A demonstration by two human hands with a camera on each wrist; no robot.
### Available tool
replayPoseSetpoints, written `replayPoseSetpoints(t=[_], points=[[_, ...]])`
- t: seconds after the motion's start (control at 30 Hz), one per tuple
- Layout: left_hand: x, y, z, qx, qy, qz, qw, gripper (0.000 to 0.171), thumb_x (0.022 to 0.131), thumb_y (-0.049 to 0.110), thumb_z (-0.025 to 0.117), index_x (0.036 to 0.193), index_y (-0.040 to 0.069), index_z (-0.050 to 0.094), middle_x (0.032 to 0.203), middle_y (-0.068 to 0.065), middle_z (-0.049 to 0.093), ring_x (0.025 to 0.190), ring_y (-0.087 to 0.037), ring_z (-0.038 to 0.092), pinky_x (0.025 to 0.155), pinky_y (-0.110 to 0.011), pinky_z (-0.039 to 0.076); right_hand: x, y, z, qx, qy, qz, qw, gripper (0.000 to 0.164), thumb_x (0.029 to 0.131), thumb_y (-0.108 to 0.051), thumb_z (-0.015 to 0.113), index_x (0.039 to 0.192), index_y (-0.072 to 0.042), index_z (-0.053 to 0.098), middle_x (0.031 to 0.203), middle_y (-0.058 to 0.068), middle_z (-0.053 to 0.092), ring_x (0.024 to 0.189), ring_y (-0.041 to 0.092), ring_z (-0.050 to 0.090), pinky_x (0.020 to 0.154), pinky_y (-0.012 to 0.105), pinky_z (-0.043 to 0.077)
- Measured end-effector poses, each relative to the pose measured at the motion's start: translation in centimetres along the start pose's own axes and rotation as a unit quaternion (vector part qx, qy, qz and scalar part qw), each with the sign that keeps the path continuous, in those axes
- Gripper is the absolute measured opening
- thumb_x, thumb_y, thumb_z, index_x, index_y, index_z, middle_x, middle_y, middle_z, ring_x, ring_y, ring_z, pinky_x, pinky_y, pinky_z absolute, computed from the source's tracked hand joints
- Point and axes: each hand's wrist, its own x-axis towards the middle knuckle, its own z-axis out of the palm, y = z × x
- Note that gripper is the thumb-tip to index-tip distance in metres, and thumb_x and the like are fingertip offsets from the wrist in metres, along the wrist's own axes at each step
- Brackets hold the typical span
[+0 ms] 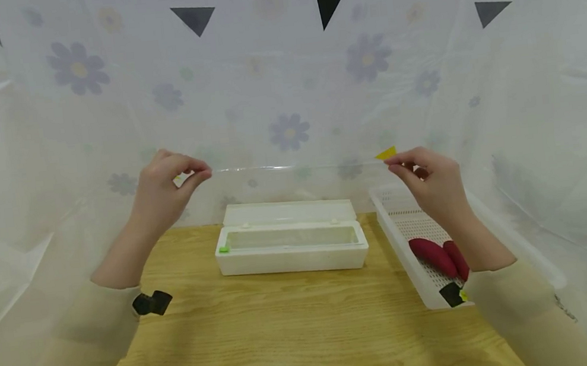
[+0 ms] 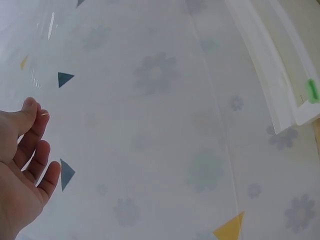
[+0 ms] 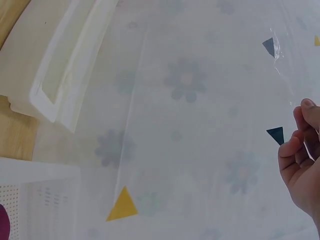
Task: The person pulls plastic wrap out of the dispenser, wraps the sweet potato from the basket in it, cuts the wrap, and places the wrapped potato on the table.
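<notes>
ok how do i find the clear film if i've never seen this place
Start at the flowered backdrop beyond the wooden table. In front of it, the left grip and right grip are raised, pinching the clear film at either end. It is see-through, showing mainly as a thin, glinting, nearly level line, unlike the solid white box below.

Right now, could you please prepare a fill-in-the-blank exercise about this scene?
The left hand and the right hand pinch the clear film: ____ hands altogether.
The white box's lid is not closed but ____.
The small tab on the box is coloured ____.
In the head view, the basket stands to the box's ____.

Missing words: two; open; green; right.
</notes>
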Motion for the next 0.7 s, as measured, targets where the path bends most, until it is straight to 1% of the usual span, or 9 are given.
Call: replayPoseSetpoints(t=[0.07, 0.17, 0.27, 0.33, 0.4, 0.5, 0.6, 0.7], points=[[-0.4, 0.3, -0.3, 0.004, -0.006, -0.001, 1.0, 0.007, 0.084, 0.012, 0.07, 0.089, 0.007, 0.072, 0.083, -0.006, 0.068, 0.08, -0.018, 0.049, 0.061, -0.027, 0.035, -0.4, -0.4, -0.4, 0.001, -0.004, -0.005, 1.0, 0.013, 0.083, -0.002, 0.069, 0.095, -0.008, 0.073, 0.082, 0.004, 0.068, 0.07, -0.003, 0.048, 0.061, 0.008, 0.038], [-0.9, 0.7, -0.7, 0.004, -0.015, -0.006, 0.9999, 0.007, 0.084, 0.012, 0.071, 0.09, 0.009, 0.073, 0.084, -0.003, 0.067, 0.083, -0.016, 0.05, 0.058, -0.023, 0.036, -0.9, -1.0, -1.1, 0.009, -0.008, -0.012, 1.0, 0.016, 0.082, 0.001, 0.07, 0.094, -0.009, 0.073, 0.083, 0.004, 0.068, 0.071, -0.003, 0.049, 0.062, 0.008, 0.039], [-1.5, 1.4, -1.2, -0.007, -0.026, -0.015, 0.9995, 0.007, 0.084, 0.012, 0.071, 0.09, 0.009, 0.073, 0.084, -0.003, 0.067, 0.084, -0.016, 0.051, 0.063, -0.024, 0.039, -1.3, -1.4, -1.6, 0.018, -0.014, -0.018, 1.0, 0.018, 0.081, 0.003, 0.07, 0.094, -0.009, 0.073, 0.083, 0.005, 0.068, 0.071, -0.003, 0.049, 0.062, 0.008, 0.039], [-2.0, 1.9, -1.7, -0.014, -0.036, -0.025, 0.9989, 0.006, 0.084, 0.012, 0.071, 0.09, 0.01, 0.073, 0.084, -0.002, 0.068, 0.083, -0.015, 0.051, 0.067, -0.027, 0.039, -1.6, -1.6, -1.8, 0.024, -0.021, -0.02, 0.999, 0.02, 0.08, 0.005, 0.07, 0.093, -0.009, 0.073, 0.084, 0.005, 0.068, 0.07, -0.002, 0.049, 0.061, 0.008, 0.04], [-2.5, 2.5, -2.1, -0.023, -0.047, -0.034, 0.9981, 0.006, 0.084, 0.012, 0.071, 0.09, 0.012, 0.072, 0.084, -0.001, 0.068, 0.082, -0.013, 0.049, 0.07, -0.029, 0.037, -2.1, -1.7, -2.1, 0.039, -0.028, -0.021, 0.999, 0.022, 0.078, 0.009, 0.07, 0.093, -0.008, 0.073, 0.085, 0.004, 0.068, 0.068, -0.001, 0.049, 0.06, 0.009, 0.04], [-3.4, 3.2, -2.7, -0.033, -0.062, -0.042, 0.9967, 0.006, 0.084, 0.013, 0.072, 0.09, 0.015, 0.072, 0.085, 0.002, 0.065, 0.081, -0.01, 0.048, 0.068, -0.026, 0.036, -3.0, -2.0, -2.5, 0.064, -0.037, -0.016, 0.997, 0.025, 0.076, 0.013, 0.069, 0.092, -0.005, 0.072, 0.085, 0.001, 0.068, 0.066, 0.001, 0.049, 0.06, 0.01, 0.041], [-4.4, 3.7, -3.1, -0.045, -0.076, -0.042, 0.9952, 0.007, 0.084, 0.013, 0.072, 0.09, 0.017, 0.072, 0.086, 0.006, 0.063, 0.082, -0.01, 0.051, 0.066, -0.023, 0.039, -3.9, -2.2, -2.9, 0.092, -0.044, -0.015, 0.995, 0.027, 0.073, 0.02, 0.067, 0.091, -0.001, 0.071, 0.085, -0.003, 0.068, 0.065, 0.001, 0.05, 0.062, 0.01, 0.042], [-5.5, 4.0, -3.4, -0.059, -0.096, -0.046, 0.9926, 0.008, 0.085, 0.013, 0.071, 0.09, 0.02, 0.071, 0.087, 0.01, 0.062, 0.083, -0.007, 0.053, 0.063, -0.02, 0.042, -4.8, -2.4, -3.3, 0.136, -0.052, -0.027, 0.989, 0.03, 0.071, 0.024, 0.065, 0.089, 0.002, 0.07, 0.087, -0.007, 0.068, 0.067, 0.003, 0.051, 0.064, 0.011, 0.043]])
